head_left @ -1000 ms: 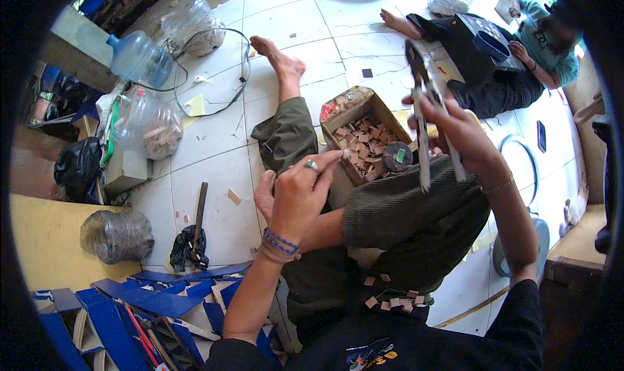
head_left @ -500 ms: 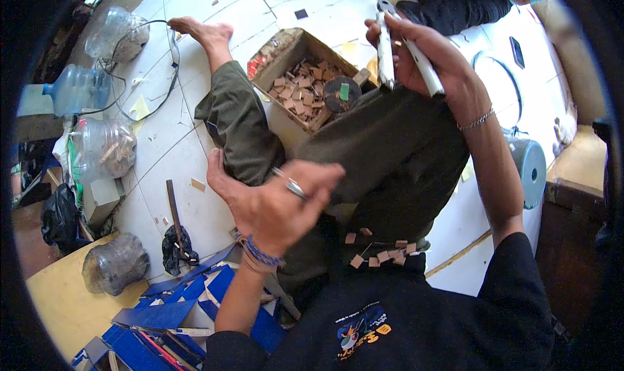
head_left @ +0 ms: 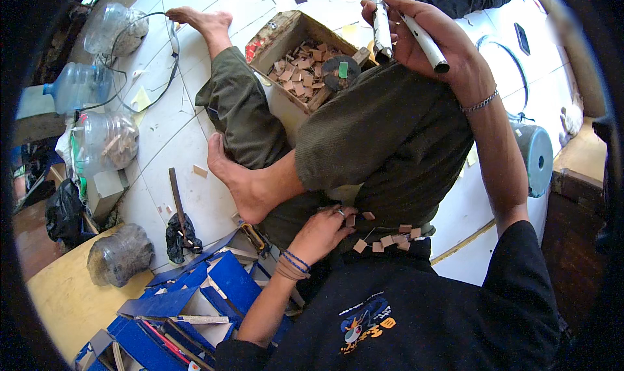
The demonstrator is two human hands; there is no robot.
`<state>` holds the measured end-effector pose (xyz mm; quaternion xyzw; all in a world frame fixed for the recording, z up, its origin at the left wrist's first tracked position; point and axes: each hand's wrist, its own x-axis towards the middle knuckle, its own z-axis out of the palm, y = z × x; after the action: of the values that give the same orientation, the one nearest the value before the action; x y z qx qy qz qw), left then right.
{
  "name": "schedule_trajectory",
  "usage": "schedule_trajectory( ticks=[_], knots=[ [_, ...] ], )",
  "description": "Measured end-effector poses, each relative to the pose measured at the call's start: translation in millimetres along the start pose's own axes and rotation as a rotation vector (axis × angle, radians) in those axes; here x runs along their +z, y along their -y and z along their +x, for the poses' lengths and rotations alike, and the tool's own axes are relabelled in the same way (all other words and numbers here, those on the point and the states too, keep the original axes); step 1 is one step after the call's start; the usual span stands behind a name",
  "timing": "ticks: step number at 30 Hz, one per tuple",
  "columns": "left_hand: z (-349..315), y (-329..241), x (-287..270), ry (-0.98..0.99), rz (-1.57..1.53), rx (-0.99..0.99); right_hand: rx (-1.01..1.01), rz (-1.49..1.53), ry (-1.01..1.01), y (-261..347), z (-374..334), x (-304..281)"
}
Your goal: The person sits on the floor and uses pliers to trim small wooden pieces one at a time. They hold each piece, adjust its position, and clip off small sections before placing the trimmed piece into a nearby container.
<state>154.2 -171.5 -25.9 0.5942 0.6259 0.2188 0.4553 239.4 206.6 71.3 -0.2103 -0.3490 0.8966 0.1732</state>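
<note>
In my raised right hand (head_left: 426, 36) is a pair of pliers (head_left: 426, 45) with white handles, its jaws toward the top edge. The handles stand spread apart with my fingers around them. Down at my lap, my left hand (head_left: 320, 233) has its fingertips closed about a small brown square piece (head_left: 351, 221). Several more such brown squares (head_left: 388, 241) lie on the dark cloth just to its right. Beyond my knee, a wooden box (head_left: 276, 39) holds a heap of similar squares and a dark round disc (head_left: 340, 73) with a green patch.
Clear plastic bottles and jugs (head_left: 107, 140) line the left side, near a looped black cable (head_left: 177, 56). Blue boxes (head_left: 237, 280) crowd the lower left, beside a stick-handled tool (head_left: 175, 192). A grey-green cylinder (head_left: 534, 161) and a phone (head_left: 521, 39) are at right.
My left hand has come down from above my leg to the brown squares at my lap. My right hand still grips the pliers, slightly higher in view.
</note>
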Motion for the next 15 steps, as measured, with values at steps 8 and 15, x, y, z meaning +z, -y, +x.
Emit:
schedule_trajectory(
  ticks=[8, 15],
  knots=[
    [11.3, -13.6, 3.8, -0.085, -0.269, -0.139, 0.051, 0.048, 0.046, 3.7, 0.6, -3.0],
    [26.4, -15.8, 31.8, -0.132, -0.132, -0.125, 0.097, 0.268, -0.108, 5.5, -3.4, 16.0]
  ],
)
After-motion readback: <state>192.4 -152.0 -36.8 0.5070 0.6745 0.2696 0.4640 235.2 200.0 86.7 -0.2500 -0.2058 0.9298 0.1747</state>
